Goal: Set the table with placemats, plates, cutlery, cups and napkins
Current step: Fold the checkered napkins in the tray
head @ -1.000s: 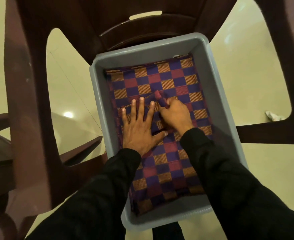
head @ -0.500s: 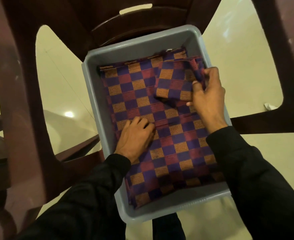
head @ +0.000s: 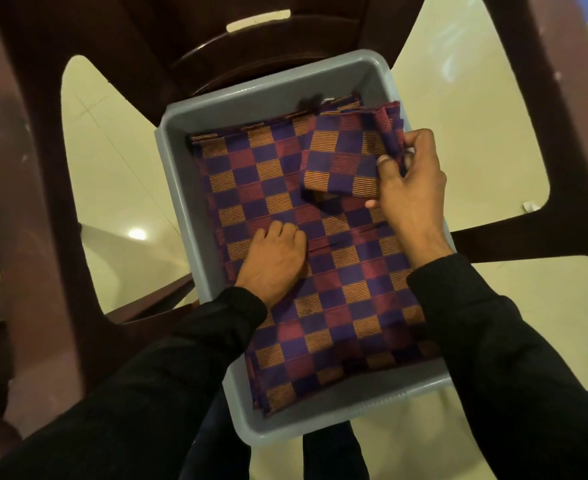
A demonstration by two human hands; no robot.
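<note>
1. At the far left stands a dark maroon plastic chair (head: 39, 216); through its cut-outs the pale, glossy floor (head: 119, 174) shows.
2. The left hand (head: 274, 259), in a black sleeve (head: 168, 375), lies knuckles up with fingers curled under, pressing down on the stack of checked placemats (head: 337, 299) without pinching any of the cloth.
3. That stack, in purple, maroon and orange squares, lies flat in a grey plastic tub (head: 181, 188) and fills most of its floor.
4. The right hand (head: 410, 188) is closed on a folded checked cloth (head: 342, 157), thumb on top, lifted at the tub's far right corner. It may be a napkin; the blur hides its layers.
5. A small white scrap (head: 530, 206) lies on the floor at far right.
</note>
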